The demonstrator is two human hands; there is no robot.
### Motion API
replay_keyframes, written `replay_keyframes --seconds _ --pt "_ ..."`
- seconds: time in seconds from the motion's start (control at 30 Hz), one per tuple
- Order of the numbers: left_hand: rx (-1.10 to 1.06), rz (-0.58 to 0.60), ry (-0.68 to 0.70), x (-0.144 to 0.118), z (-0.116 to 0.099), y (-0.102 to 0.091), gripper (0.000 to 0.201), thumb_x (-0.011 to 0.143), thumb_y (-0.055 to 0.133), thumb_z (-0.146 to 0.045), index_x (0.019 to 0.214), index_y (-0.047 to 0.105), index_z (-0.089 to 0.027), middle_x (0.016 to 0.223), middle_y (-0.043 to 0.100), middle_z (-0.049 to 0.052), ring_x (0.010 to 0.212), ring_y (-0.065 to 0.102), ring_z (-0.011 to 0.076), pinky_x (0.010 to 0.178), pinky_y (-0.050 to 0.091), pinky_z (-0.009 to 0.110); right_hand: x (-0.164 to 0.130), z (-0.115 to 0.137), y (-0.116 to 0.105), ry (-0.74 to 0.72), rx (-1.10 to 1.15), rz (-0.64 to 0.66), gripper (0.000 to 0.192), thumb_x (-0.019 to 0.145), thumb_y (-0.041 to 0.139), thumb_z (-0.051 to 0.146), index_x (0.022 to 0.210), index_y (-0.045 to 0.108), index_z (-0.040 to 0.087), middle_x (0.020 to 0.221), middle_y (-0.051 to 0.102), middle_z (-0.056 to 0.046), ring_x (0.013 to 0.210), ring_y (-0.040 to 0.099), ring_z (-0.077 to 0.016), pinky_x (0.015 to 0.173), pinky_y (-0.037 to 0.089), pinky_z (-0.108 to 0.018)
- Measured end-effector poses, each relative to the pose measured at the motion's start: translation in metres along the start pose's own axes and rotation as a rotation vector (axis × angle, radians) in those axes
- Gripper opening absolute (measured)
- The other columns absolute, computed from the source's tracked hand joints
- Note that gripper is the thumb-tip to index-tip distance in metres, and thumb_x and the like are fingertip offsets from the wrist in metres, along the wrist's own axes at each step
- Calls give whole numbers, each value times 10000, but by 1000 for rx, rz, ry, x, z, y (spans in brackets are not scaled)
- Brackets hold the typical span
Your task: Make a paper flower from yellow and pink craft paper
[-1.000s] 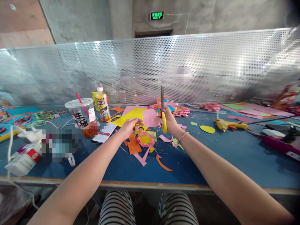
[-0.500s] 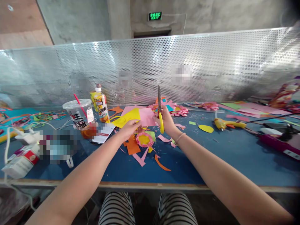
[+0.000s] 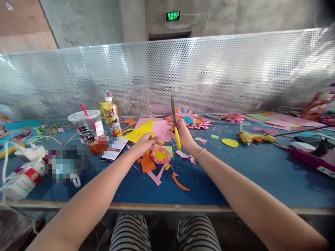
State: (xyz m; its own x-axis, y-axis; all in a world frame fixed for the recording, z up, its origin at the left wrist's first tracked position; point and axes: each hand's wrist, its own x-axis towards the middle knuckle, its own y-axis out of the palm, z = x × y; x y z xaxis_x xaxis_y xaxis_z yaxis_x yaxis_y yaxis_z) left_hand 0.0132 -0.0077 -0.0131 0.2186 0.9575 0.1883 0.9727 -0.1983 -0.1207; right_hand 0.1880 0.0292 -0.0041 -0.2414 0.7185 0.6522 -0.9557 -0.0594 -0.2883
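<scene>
My left hand (image 3: 144,143) is closed, its thumb and fingers pinching the lower left edge of a pink paper sheet (image 3: 161,130). In my right hand (image 3: 184,134) is a pair of scissors (image 3: 176,134) with yellow handles, its dark blades pointing up and away. The right fingertips come close to the sheet's right edge; whether they touch it I cannot tell. Beneath the hands lies a pink-fringed paper flower (image 3: 153,157) with a yellow centre. A yellow paper sheet (image 3: 138,133) rests behind my left hand.
Orange scraps (image 3: 148,163) and pink strips lie near the flower. Finished-looking pink paper flowers (image 3: 200,122) sit behind my right hand. A yellow glue gun (image 3: 258,137) is at right. A plastic cup (image 3: 89,130) with a straw and a bottle (image 3: 113,118) stand left; a perforated metal screen (image 3: 157,76) runs behind.
The scissors have shifted slightly left, and their blades lean further left. The pink sheet has moved a little left with my left hand.
</scene>
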Motion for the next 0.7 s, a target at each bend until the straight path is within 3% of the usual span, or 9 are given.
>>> replay_keyframes --seconds 0.2,0.33,0.57,0.7 --pt "60 -80 44 6 7 -5 157 774 499 -248 661 455 -149 545 579 13 348 298 26 383 201 192 1 -6 -1 -75 -37 -10 403 707 567 284 1042 348 236 756 439 19 663 486 -139 636 436 -300" --pt "20 -229 79 10 7 -10 151 781 482 -256 675 445 -154 545 566 -7 334 292 22 384 224 189 -1 -1 -4 -70 -162 -6 408 711 572 308 1049 362 220 749 460 6 661 468 -145 618 416 -293" --pt "-29 -502 283 10 1 -19 195 795 467 -306 665 434 -165 558 543 -20 364 315 30 378 218 186 -6 2 -5 92 -361 144 408 737 529 421 1045 386 194 751 470 -6 632 435 -142 592 392 -286" --pt "-103 -571 329 10 -2 -21 218 802 467 -329 658 415 -175 586 549 -16 382 314 30 391 233 187 -7 1 -3 53 -384 230 419 752 512 442 1058 385 186 875 517 -47 716 475 -161 663 401 -307"
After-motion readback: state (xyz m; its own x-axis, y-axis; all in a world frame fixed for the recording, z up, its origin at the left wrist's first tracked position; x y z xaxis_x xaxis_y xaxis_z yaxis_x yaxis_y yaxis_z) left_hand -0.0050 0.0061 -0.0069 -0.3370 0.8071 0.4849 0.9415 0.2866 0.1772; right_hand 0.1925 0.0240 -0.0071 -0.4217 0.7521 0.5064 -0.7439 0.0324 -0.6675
